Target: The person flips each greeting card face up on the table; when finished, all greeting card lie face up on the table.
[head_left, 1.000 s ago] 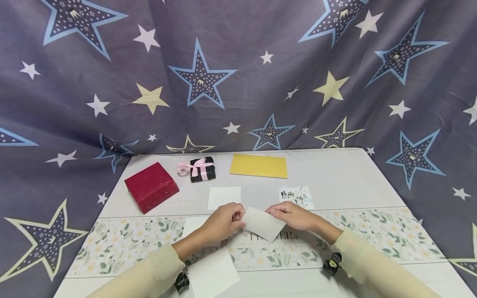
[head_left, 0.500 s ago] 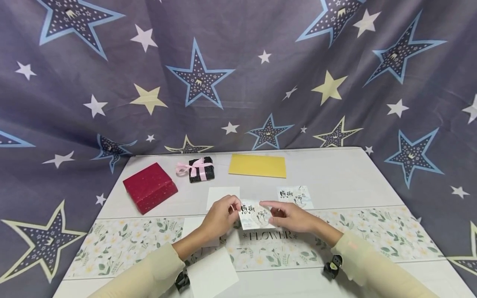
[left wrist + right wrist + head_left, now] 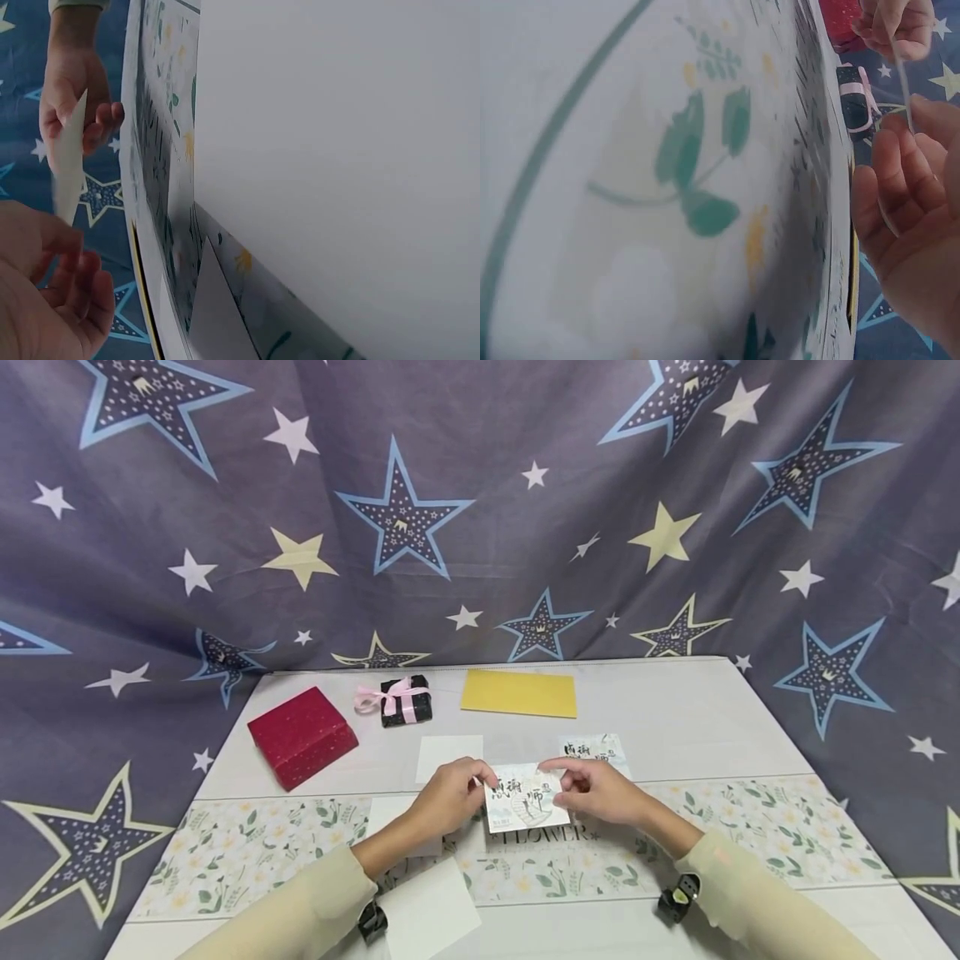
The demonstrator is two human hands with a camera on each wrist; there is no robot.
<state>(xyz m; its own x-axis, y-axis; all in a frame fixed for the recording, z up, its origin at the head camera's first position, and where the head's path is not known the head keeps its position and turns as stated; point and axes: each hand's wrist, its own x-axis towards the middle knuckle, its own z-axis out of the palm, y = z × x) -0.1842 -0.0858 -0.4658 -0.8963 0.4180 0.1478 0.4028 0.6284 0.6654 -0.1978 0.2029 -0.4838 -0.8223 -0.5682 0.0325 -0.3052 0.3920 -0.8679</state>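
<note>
A white card (image 3: 525, 806) printed with black brush-style characters is held up over the table, its printed face toward the head camera. My left hand (image 3: 452, 795) pinches its left edge between thumb and fingers. At its right edge my right hand (image 3: 603, 791) holds it by thumb and index finger. Both wrist views show the card nearly edge-on between the hands. Behind the right hand, a matching printed card (image 3: 617, 750) lies partly covered. Blank white sheets lie near the left arm: one back sheet (image 3: 450, 758), one partly hidden sheet (image 3: 390, 814) and one front sheet (image 3: 429, 910).
Along the back of the table lie a red box (image 3: 303, 737), a small black gift box (image 3: 405, 702) with a pink ribbon, and a yellow envelope-like rectangle (image 3: 517, 693). A floral-patterned strip (image 3: 247, 860) crosses the tabletop. A star-patterned curtain (image 3: 480, 593) hangs behind.
The card showed a blank, tilted face a second ago; it has been turned to its printed face. Since half a second ago, it has come slightly lower and rightward with both hands.
</note>
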